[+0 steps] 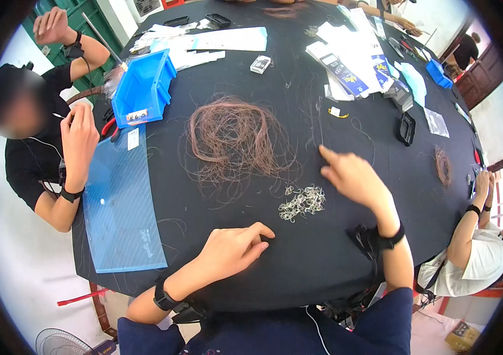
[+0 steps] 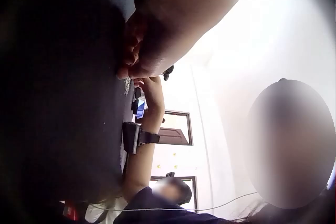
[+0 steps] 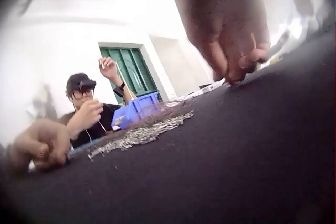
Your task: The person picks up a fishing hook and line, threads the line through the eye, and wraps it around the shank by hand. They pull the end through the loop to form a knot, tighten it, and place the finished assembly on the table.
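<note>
My left hand (image 1: pixel 228 251) rests on the black cloth below a pile of small silver hooks (image 1: pixel 302 204), index finger reaching forward, thumb beneath it; nothing shows in it. My right hand (image 1: pixel 355 177) is right of and above the pile, index finger extended to the cloth near thin, faint strands, other fingers bent. In the left wrist view my left hand (image 2: pixel 152 40) is dark, its fingertips at the cloth. The right wrist view shows my right hand (image 3: pixel 226 40) with fingertips down on the cloth, and the hooks (image 3: pixel 142 137) to its left. Any fine strand at the fingertips cannot be made out.
A tangle of brown strands (image 1: pixel 234 139) lies beyond my hands. At left are a blue bin (image 1: pixel 145 86), a translucent blue folder (image 1: pixel 121 207) and a seated person. White papers (image 1: pixel 346 65), packets and a black tray (image 1: pixel 406 129) lie right; another person sits there.
</note>
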Motion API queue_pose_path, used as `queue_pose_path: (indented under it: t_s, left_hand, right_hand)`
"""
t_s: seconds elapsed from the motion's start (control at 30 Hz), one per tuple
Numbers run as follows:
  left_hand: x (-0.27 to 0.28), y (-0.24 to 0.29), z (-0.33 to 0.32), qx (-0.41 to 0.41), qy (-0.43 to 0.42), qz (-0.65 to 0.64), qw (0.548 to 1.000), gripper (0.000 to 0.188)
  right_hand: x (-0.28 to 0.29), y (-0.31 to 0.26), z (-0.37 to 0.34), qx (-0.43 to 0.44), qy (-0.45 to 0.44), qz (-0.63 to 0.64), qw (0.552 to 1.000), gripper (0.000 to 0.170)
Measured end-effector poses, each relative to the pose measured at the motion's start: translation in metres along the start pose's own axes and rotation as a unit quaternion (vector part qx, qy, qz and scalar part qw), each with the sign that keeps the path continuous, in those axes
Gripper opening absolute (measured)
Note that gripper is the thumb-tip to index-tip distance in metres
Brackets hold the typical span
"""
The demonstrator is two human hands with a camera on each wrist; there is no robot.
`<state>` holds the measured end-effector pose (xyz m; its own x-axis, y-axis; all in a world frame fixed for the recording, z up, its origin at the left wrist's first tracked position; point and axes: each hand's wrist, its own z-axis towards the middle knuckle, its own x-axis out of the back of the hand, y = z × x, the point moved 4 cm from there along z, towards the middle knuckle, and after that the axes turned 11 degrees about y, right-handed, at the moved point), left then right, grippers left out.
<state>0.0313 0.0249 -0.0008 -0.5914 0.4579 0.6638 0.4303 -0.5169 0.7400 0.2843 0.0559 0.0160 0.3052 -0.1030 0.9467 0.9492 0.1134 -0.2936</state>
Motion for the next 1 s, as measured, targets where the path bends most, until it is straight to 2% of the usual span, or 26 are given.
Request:
queue_pose_path:
  t_s: [0.1,0.17,0.23,0.27,0.3,0.37,0.47,0.5,0.67,0.77,0.87,1.0]
  left_hand:
    - [-0.003,0.002,-0.002,-0.004,0.008,-0.018,1.000,0.020]
    - [-0.001,0.000,-0.002,-0.012,0.018,-0.013,1.000,0.020]
    - [-0.001,0.000,-0.002,-0.023,0.028,-0.010,0.999,0.020]
    - [-0.001,0.000,-0.001,-0.028,0.034,-0.009,0.999,0.020]
    - [-0.001,0.000,-0.001,-0.026,0.033,-0.009,0.999,0.021]
    - [0.000,0.000,-0.002,-0.021,0.029,-0.011,0.999,0.021]
    - [0.000,0.000,-0.003,-0.027,0.028,-0.007,0.999,0.020]
    - [0.000,0.000,-0.003,-0.029,0.029,-0.008,0.999,0.020]
    - [0.001,0.000,-0.004,-0.033,0.028,-0.014,0.999,0.020]
    - [0.001,0.001,-0.005,-0.043,0.040,-0.009,0.998,0.020]
    - [0.000,0.003,-0.007,-0.054,0.049,-0.013,0.997,0.020]
    - [0.000,0.002,-0.007,-0.052,0.045,-0.011,0.998,0.021]
  right_hand:
    - [0.016,-0.024,-0.031,-0.033,-0.104,-0.026,0.994,0.050]
    - [0.023,-0.029,-0.037,-0.041,-0.121,-0.019,0.992,0.046]
    - [0.029,-0.022,-0.029,0.026,-0.013,0.016,0.999,0.036]
    - [0.035,-0.014,-0.021,-0.022,0.004,0.028,0.999,0.030]
    - [0.038,-0.006,-0.012,-0.005,0.073,0.051,0.996,0.028]
    - [0.045,0.013,0.011,-0.031,0.103,0.058,0.992,0.025]
    - [0.044,0.038,0.045,-0.013,0.136,0.031,0.990,0.020]
    - [0.039,0.045,0.055,0.021,0.156,0.015,0.987,0.021]
    - [0.010,0.061,0.088,0.051,0.110,-0.022,0.992,0.020]
    - [0.004,0.062,0.095,0.083,0.107,0.010,0.991,0.015]
    - [0.002,0.059,0.099,0.120,0.065,0.019,0.991,0.012]
    - [-0.004,0.071,0.106,0.121,0.024,0.048,0.991,0.009]
